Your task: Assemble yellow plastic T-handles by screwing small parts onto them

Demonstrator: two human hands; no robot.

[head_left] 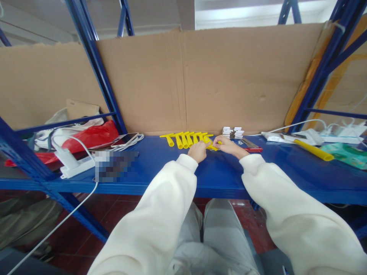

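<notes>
Over the back half of the blue shelf, my left hand is closed at a yellow T-shaped tube, its fingers reaching the tube's near side. My right hand faces it from the right, thumb and fingertips pinched together. A speck of yellow shows between those fingertips, too small to make out. To the left stand several more yellow T-shaped tubes in a row, round open ends toward me. Beside my right hand lie a red-handled tool, grey metal strips, small white pieces and stacked white packets.
Cardboard walls the back of the shelf. On the left lie a power strip, a red bag and a phone with cable. A yellow tube and a green packet are at right.
</notes>
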